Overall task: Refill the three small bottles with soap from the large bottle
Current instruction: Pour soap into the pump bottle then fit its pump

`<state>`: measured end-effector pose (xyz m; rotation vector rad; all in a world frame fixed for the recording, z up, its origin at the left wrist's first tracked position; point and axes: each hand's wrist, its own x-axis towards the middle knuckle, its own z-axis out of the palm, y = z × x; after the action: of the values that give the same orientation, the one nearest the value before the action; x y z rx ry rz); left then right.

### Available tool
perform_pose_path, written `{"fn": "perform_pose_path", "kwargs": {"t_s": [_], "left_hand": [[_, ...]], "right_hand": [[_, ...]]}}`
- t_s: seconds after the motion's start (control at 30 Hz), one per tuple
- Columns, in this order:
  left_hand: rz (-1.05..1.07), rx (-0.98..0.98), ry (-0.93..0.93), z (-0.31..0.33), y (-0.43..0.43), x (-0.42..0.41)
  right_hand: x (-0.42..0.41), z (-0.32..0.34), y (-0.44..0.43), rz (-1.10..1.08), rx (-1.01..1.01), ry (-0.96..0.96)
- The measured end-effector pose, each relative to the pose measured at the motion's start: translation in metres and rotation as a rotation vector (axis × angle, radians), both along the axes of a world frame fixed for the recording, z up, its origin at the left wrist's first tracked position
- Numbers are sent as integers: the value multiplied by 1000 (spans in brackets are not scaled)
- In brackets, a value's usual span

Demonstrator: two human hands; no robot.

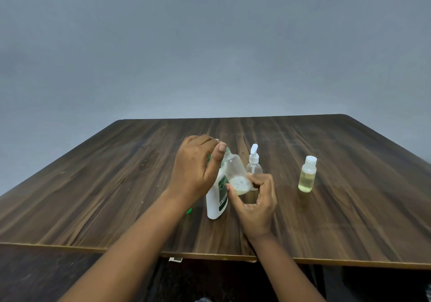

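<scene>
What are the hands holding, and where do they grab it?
Both hold the small clear bottle, tilted: the right hand grips its base, the left hand pinches its top.

Dim, even illumination left soft sheen on the wooden surface (pixel 326 208), wide-angle distortion bowed its edges, and detail was slightly soft.

A dark brown tabletop (pixel 338 213) with streaky wood grain fills the lower half of the view; a thin lighter strip runs along its near edge, and a few pale specks dot the surface toward its left side. Behind its far edge rises a plain grey-blue wall (pixel 210 45), evenly lit and slightly darker toward the left. A small white tag (pixel 175 259) sticks out just under the near edge, left of its middle, above a dark floor (pixel 46 278) too dim to read.
</scene>
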<state>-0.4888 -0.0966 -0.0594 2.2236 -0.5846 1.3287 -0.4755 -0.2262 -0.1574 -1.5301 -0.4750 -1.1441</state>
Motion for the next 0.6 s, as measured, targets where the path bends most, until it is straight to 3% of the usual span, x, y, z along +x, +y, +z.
{"fn": "perform_pose_path", "kwargs": {"t_s": [0.17,0.4,0.6], "left_hand": [[47,-66,-10,-20,3,3],[-18,-6,58,5,4,5],[12,-130,-16,-21,1,6]], "right_hand": [[-1,-2,0,-23,-49,-16],[2,-1,1,-15,-19,11],[-1,-2,1,-7,-45,-6]]}}
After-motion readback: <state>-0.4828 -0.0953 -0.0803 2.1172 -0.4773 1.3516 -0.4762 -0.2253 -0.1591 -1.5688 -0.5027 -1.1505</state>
